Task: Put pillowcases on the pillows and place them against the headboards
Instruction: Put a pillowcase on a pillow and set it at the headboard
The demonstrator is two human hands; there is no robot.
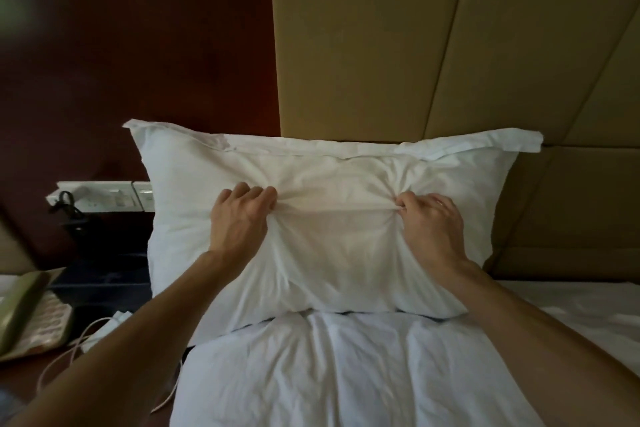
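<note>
A white pillow in its pillowcase stands upright against the tan padded headboard, its flap edge along the top. My left hand grips a bunch of the pillowcase fabric on the left of the pillow's face. My right hand pinches a bunch of fabric on the right side. The cloth is drawn taut in a crease between the two hands. A second white pillow lies flat on the bed in front of the standing one.
A dark red wall panel is left of the headboard. Below it a white switch panel sits above a dark nightstand with a telephone and a white cable. White bedsheet extends to the right.
</note>
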